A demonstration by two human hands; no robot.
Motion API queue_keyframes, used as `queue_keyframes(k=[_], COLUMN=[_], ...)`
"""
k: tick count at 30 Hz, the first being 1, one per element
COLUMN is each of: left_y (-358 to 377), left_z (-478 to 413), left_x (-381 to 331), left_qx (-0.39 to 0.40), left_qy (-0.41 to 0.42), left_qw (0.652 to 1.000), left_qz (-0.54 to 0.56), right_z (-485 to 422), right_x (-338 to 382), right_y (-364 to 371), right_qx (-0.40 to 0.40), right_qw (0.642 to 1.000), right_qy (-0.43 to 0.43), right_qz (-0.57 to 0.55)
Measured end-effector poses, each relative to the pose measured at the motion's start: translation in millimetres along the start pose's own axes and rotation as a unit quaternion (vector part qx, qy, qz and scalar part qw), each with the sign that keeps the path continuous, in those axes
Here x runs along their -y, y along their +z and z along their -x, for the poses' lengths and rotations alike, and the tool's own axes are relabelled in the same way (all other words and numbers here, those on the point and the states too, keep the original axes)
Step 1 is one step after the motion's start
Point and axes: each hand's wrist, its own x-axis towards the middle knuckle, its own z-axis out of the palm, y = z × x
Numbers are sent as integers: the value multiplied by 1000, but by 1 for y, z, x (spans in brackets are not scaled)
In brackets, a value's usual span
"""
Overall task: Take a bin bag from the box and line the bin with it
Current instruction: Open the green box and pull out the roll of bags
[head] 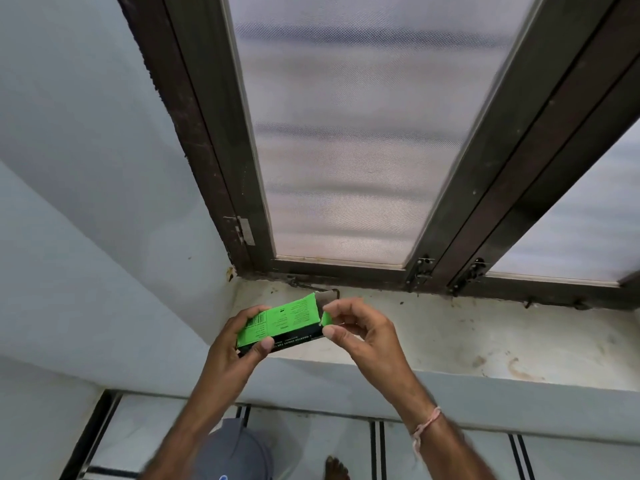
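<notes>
A small green and black box [284, 322] of bin bags is held level in front of the window sill. My left hand [239, 344] grips its left end, thumb on the black side. My right hand [356, 329] pinches the open flap at the box's right end between thumb and forefinger. No bag shows outside the box. A grey bin [235, 452] with a rounded lid stands on the floor below my forearms, mostly covered by my left arm.
A stained stone window sill [450, 337] runs behind the box, under a dark-framed window [346, 150] with mesh panes and latches. Pale walls close in on the left. A bare foot [334, 467] rests on the tiled floor beside the bin.
</notes>
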Motion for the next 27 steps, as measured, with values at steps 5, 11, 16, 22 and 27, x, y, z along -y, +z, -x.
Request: queue_keyframes(k=[5,11,16,22,27], left_y=[3,5,5,-15,-21], left_z=[2,4,7,5,4], left_x=[-2,-6,-10,-12,-16], left_qx=[-24,-11,6,66,107], left_qy=[-7,-12,-10,-1,-5], left_qw=[1000,1000,1000,998,994], left_qz=[5,22,21,2,9], right_z=[8,7,9,5,6], right_x=[7,8,7,9,15], right_y=[0,11,19,8,11], right_qx=[-19,-30,-20,-15,-36], right_qw=[997,999,1000,995,995], right_qy=[-2,-1,-1,73,90], right_qz=[-75,-45,-23,-65,-18])
